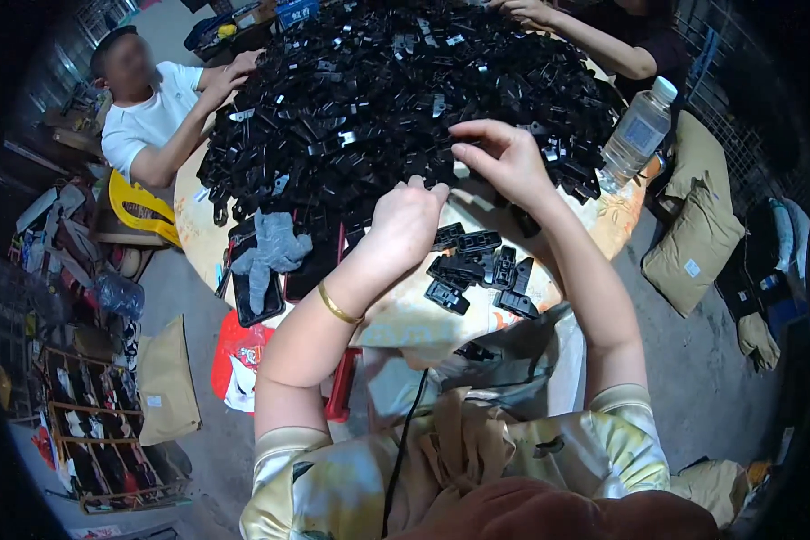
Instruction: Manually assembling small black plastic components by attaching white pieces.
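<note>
A big heap of small black plastic parts covers a round table. My left hand is curled into a fist at the heap's near edge, its fingers closed on something hidden; a gold bangle sits on that wrist. My right hand hovers just right of it with thumb and fingers pinched together at the heap's edge; whether a part is between them is hidden. A small cluster of black parts lies on the table beneath my forearms.
A grey glove lies on a dark phone at the table's left. A clear plastic bottle stands at the right edge. One person in a white shirt sits at the left, another's arm reaches in at the top. Tan sacks lie on the floor.
</note>
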`<state>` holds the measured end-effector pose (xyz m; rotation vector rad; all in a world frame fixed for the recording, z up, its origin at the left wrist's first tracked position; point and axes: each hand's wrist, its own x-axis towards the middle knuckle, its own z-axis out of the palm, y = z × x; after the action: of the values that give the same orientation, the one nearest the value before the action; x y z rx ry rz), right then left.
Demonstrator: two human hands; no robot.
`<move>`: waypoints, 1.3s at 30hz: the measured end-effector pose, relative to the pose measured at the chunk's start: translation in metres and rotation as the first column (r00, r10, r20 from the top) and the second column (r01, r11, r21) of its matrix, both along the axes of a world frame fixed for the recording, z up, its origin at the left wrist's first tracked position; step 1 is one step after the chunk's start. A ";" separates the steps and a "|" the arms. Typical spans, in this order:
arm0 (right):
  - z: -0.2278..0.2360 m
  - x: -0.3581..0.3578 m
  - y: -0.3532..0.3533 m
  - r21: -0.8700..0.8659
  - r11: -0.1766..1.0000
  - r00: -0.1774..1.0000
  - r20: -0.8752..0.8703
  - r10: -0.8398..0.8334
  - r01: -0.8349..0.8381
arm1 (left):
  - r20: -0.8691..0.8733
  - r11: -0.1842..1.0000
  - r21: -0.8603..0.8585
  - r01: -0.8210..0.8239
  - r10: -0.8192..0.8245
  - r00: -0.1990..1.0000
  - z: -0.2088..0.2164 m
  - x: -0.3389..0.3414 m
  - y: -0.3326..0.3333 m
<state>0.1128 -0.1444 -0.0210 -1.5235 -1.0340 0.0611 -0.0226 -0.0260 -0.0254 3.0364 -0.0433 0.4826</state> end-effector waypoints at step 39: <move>0.004 -0.009 -0.007 0.076 0.989 0.709 0.705 0.038 -0.129 | 0.015 -0.341 -0.939 -0.048 -0.178 0.984 0.018 0.018 0.029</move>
<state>0.1037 -0.1517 -0.0168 -1.4019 -1.6815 -0.5611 -0.0050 0.0030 -0.0073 1.1550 0.1395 0.0651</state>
